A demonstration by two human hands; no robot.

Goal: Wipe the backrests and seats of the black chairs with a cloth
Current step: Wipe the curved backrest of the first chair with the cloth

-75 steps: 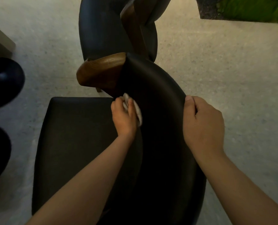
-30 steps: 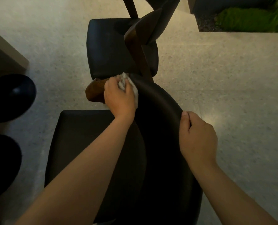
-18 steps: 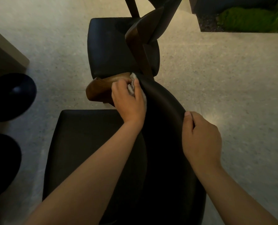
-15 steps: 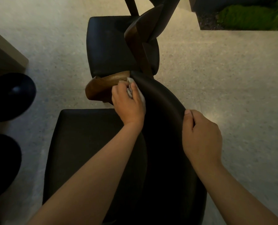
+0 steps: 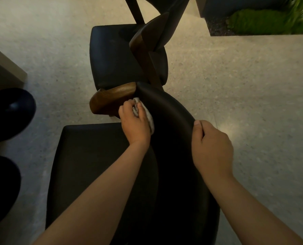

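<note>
A black chair's seat (image 5: 94, 156) lay at near left, its wooden armrest (image 5: 111, 98) just beyond. The person's left hand (image 5: 135, 123) clutched a crumpled pale cloth (image 5: 149, 117), pressing it against the inner face of the curved black backrest (image 5: 168, 110), close to the armrest. Farther right, the right hand (image 5: 212, 149) clasped the backrest's top edge, thumb on the rim. A second black chair (image 5: 115, 55) stood beyond; a planter (image 5: 253, 20) of greenery sat far right.

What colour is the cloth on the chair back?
The cloth is pale greyish white, clearest in the head view.
</note>
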